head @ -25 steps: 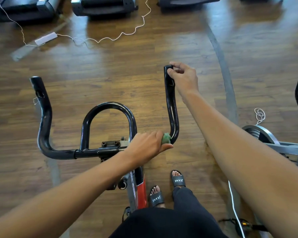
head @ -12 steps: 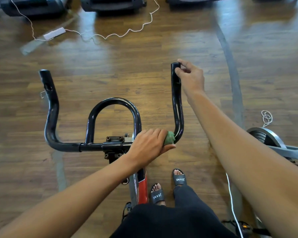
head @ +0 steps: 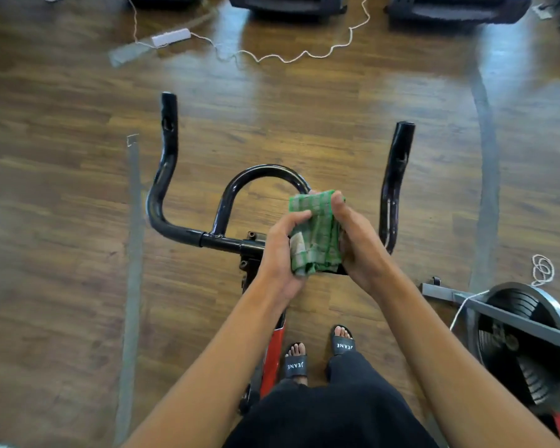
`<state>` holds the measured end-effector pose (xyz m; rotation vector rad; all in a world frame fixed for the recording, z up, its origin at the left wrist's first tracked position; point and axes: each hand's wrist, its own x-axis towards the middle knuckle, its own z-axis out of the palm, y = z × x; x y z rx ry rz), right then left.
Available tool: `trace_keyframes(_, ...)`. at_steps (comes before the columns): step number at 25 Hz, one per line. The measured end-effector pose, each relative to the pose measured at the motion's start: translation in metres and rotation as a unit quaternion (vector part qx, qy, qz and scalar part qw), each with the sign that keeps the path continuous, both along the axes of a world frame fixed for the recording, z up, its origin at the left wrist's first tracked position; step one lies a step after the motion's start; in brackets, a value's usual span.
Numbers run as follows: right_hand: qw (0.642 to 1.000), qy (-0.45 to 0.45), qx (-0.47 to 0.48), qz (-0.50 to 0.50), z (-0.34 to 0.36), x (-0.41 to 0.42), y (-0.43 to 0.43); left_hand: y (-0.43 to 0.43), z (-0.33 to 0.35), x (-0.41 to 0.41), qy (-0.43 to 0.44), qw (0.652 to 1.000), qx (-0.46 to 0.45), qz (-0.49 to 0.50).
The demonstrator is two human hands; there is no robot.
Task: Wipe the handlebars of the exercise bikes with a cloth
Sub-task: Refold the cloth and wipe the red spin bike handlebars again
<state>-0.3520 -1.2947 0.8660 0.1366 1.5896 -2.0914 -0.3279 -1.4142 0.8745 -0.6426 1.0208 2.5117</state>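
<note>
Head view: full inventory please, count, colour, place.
handlebars: 1, black, centre
cloth: 1, green checked, held in both hands over the handlebars
bike frame: 1, red, below handlebars
flywheel: 1, black and silver, lower right
machine bases: 3, dark, top edge
cord: 1, white, floor at top
power strip: 1, white, top left
floor: 1, brown wood
sandals: 2, black, bottom centre
left hand: 1, gripping cloth
right hand: 1, gripping cloth

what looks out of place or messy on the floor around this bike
A white cord snakes loosely across the wood floor beyond the handlebars, with a small white box on it: a possible trip hazard. Another coil lies at right.
</note>
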Motion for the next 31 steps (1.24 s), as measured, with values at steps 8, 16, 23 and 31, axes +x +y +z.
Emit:
trace_keyframes(8, 0.985, -0.108, -0.131, 0.004, -0.006, 0.014, -0.034, -0.052, -0.007, 0.008, 0.048, 0.935, -0.344, 0.069)
trace_keyframes(16, 0.596, 0.491, 0.591, 0.235, -0.051, 0.034, -0.039, -0.169, -0.052, -0.037, -0.001, 0.590, -0.804, 0.080)
trace_keyframes(23, 0.486, 0.547, 0.649, 0.209, -0.070, 0.050, -0.006, -0.177, -0.082, -0.043, 0.025, 0.488, -0.871, -0.045)
trace_keyframes(31, 0.437, 0.578, 0.655, 0.212, -0.078, 0.058, 0.019, -0.176, -0.084, -0.041, 0.032, 0.487, -0.872, -0.035)
